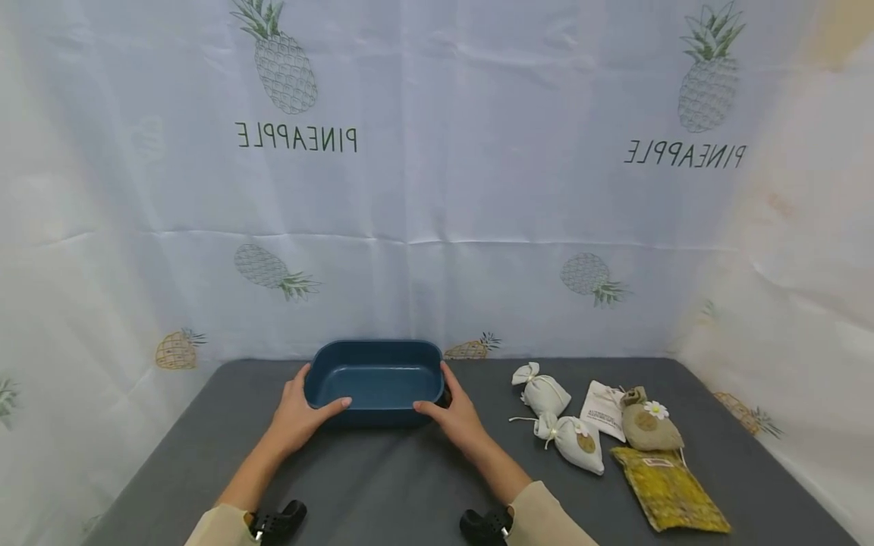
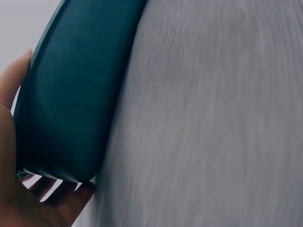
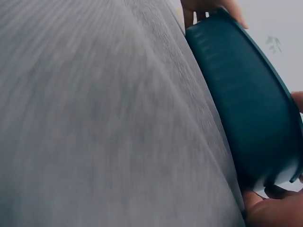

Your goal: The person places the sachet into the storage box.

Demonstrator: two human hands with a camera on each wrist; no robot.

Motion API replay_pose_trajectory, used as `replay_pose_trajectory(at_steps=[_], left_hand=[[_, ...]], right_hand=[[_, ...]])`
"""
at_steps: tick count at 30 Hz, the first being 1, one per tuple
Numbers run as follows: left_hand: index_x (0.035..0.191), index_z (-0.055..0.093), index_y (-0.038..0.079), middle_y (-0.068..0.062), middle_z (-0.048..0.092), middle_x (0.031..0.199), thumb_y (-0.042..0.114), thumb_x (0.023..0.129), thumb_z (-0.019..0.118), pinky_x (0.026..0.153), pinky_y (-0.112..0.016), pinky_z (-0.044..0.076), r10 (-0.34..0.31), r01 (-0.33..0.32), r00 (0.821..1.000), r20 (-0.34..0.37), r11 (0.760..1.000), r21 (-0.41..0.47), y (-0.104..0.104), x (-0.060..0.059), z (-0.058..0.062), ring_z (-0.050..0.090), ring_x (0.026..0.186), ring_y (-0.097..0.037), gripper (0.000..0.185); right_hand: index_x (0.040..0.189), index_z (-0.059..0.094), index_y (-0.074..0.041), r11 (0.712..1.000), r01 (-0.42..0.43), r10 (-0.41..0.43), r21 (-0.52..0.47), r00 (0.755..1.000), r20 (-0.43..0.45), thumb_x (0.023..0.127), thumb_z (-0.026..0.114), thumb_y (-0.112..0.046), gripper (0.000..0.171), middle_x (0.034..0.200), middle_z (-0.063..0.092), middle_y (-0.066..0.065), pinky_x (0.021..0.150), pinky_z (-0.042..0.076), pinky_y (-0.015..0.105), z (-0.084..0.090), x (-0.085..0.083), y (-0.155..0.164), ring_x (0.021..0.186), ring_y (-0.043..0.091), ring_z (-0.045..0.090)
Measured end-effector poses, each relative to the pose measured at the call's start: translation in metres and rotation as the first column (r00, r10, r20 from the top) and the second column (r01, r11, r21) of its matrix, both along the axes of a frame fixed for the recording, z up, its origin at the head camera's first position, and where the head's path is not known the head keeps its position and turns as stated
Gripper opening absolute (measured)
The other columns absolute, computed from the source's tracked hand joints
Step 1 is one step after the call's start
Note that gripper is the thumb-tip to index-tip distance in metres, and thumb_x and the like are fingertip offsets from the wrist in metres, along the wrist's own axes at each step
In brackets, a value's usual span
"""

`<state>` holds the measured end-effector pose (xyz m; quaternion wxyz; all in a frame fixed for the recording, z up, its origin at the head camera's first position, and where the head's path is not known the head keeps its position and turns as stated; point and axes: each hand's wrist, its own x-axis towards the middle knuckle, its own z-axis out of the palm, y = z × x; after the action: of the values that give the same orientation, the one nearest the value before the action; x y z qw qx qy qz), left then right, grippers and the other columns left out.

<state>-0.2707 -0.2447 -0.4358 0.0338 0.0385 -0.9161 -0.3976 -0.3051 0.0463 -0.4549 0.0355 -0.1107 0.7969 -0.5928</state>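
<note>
- A dark blue basin sits on the grey table near its far edge, nothing visible inside it.
- The left hand grips its left end, thumb over the near rim, fingers curled round the side.
- The right hand grips the right end likewise.
- Right of it lie two white sachets, a paper card, a tan sachet and a yellow packet.
</note>
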Motion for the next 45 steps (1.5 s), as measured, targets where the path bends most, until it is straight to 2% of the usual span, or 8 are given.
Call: replay_pose_trajectory(at_steps=[4,8,13,22,29,34,42,45], left_hand=[[0.162,0.002,0.004,-0.032,0.009,0.166,0.057,0.086,0.074,0.113,-0.070,0.031,-0.006,0.008,1.000,-0.021,0.997,0.072,0.014,-0.007,-0.003,0.023,0.149,-0.054,0.117],[0.161,0.001,0.007,-0.033,0.013,0.165,0.056,0.084,0.076,0.111,-0.068,0.034,-0.009,0.013,1.000,-0.026,0.992,0.129,0.029,-0.014,-0.007,0.028,0.147,-0.054,0.119],[0.163,-0.005,0.011,-0.026,0.006,0.169,0.052,0.083,0.079,0.113,-0.070,0.031,-0.046,0.055,0.997,-0.061,0.985,0.162,0.046,-0.020,-0.012,0.023,0.151,-0.052,0.123],[0.164,-0.001,0.011,-0.021,0.009,0.170,0.054,0.077,0.084,0.114,-0.069,0.031,-0.056,0.075,0.993,-0.104,0.980,0.187,0.082,-0.027,-0.015,0.022,0.152,-0.049,0.129],[0.164,0.003,0.013,-0.020,0.012,0.170,0.051,0.076,0.085,0.113,-0.068,0.033,-0.028,0.066,0.987,-0.156,0.968,0.243,0.094,-0.026,-0.024,0.025,0.152,-0.047,0.127],[0.164,0.005,0.013,-0.021,0.015,0.169,0.049,0.076,0.086,0.112,-0.069,0.035,-0.017,0.062,0.984,-0.178,0.966,0.252,0.098,-0.027,-0.031,0.028,0.150,-0.048,0.125],[0.164,0.005,0.015,-0.021,0.017,0.169,0.049,0.076,0.086,0.111,-0.069,0.035,-0.025,0.072,0.984,-0.178,0.961,0.268,0.103,-0.031,-0.031,0.029,0.150,-0.049,0.124],[0.165,0.005,0.016,-0.020,0.016,0.169,0.048,0.077,0.086,0.111,-0.070,0.034,-0.033,0.084,0.983,-0.183,0.956,0.281,0.104,-0.033,-0.031,0.027,0.151,-0.048,0.123]], right_hand=[[0.163,0.021,-0.022,0.999,0.051,-0.051,0.013,0.999,-0.009,0.088,0.073,-0.030,0.092,0.169,0.023,0.015,0.114,0.033,0.065,0.002,0.000,0.012,0.153,0.044,0.026],[0.164,0.020,-0.023,0.995,0.086,-0.085,0.055,0.996,-0.025,0.086,0.077,-0.041,0.098,0.168,0.024,0.015,0.112,0.034,0.067,0.000,-0.001,0.024,0.152,0.045,0.028],[0.164,0.015,-0.025,0.990,0.109,-0.108,0.089,0.994,-0.016,0.085,0.079,-0.047,0.104,0.169,0.020,0.015,0.113,0.033,0.068,-0.002,-0.002,0.039,0.153,0.045,0.025],[0.163,0.015,-0.011,0.958,0.234,-0.232,0.163,0.972,-0.032,0.089,0.071,-0.054,0.102,0.165,0.029,0.022,0.114,0.032,0.066,-0.004,0.003,0.063,0.150,0.045,0.033],[0.163,0.015,-0.007,0.950,0.233,-0.216,0.208,0.971,-0.098,0.093,0.066,-0.054,0.098,0.163,0.031,0.024,0.110,0.039,0.063,-0.002,0.019,0.070,0.146,0.045,0.040],[0.163,0.012,-0.004,0.964,0.191,-0.174,0.187,0.980,-0.101,0.094,0.069,-0.047,0.099,0.163,0.030,0.024,0.109,0.045,0.056,0.003,0.031,0.077,0.145,0.041,0.042],[0.161,0.028,-0.018,0.970,0.129,-0.111,0.205,0.989,-0.100,0.094,0.071,-0.044,0.083,0.165,0.033,0.015,0.111,0.045,0.052,0.036,0.051,0.111,0.146,0.038,0.044],[0.158,0.034,-0.023,0.961,0.140,-0.097,0.239,0.978,-0.183,0.093,0.072,-0.042,0.077,0.164,0.035,0.013,0.109,0.047,0.052,0.044,0.057,0.133,0.145,0.039,0.045]])
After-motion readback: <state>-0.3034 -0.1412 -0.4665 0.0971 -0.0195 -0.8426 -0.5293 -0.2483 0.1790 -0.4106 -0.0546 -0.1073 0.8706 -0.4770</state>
